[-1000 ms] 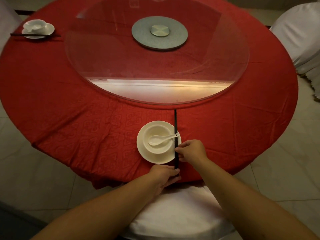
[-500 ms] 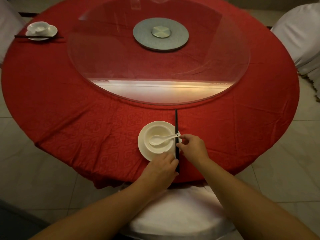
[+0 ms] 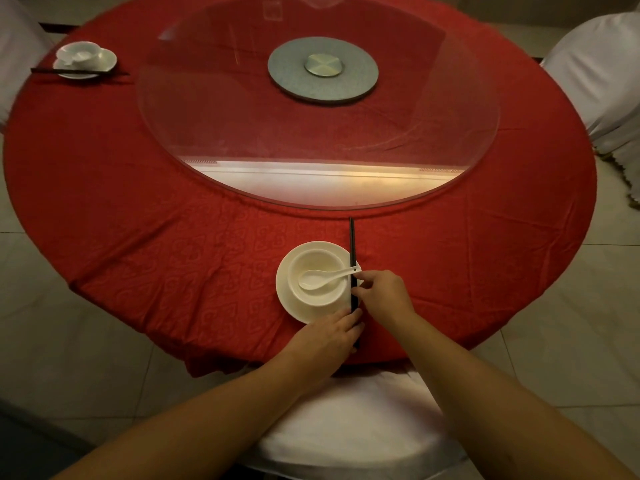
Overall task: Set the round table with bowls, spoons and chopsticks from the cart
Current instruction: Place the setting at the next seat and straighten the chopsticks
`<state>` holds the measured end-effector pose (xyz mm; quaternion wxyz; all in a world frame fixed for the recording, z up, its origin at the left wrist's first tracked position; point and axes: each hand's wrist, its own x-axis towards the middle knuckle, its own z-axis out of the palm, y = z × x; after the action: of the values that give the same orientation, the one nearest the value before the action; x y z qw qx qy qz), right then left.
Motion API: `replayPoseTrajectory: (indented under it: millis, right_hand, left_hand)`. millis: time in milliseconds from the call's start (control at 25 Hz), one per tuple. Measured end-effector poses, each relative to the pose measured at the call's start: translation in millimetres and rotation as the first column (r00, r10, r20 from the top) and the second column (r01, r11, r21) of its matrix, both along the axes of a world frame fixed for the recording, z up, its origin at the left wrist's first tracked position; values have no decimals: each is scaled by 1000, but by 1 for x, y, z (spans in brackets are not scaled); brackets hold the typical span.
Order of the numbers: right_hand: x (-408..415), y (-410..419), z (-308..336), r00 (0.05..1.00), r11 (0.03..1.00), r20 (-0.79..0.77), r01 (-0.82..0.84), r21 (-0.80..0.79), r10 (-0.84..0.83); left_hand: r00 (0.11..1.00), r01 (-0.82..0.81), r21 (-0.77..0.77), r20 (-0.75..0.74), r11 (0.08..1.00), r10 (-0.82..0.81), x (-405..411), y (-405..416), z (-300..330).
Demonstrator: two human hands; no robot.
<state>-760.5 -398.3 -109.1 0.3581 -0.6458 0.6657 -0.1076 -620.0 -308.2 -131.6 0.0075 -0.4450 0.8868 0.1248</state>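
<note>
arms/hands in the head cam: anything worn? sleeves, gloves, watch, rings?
Nothing worn that shows. Both forearms are bare from the bottom edge of the frame up to the wrists, with no sleeve cuff in view. The left hand and right hand are bare: no gloves, no watch or wristband. No rings or markings show, though the light is dim and the fingers are small in frame.

**Hidden and cut-off items**

Chopsticks: your left hand covers the near stretch; whether it grips them cannot be told.
Plate: near rim under your left fingers.
Far place setting: spoon too small to tell.
Tabletop: far edge cropped.
Right chair: cut by the frame.
</note>
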Motion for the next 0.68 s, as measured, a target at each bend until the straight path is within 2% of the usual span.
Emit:
replayPoseTrajectory:
  millis: [200,560,680]
  right_hand:
    - [1,3,-1,999,1000,-33,-14,-25,13]
    - [2,1,-1,998,999,-54,-29,-34,27]
    - [1,2,1,999,999,-41,-19,-41,17]
  left_hand:
    - [1000,-10,26,-27,1000,11,-2,0,7]
    - [1000,-25,7,10,1000,25,-4,-2,6]
    - [996,-34,14,-82,999,35,0,2,13]
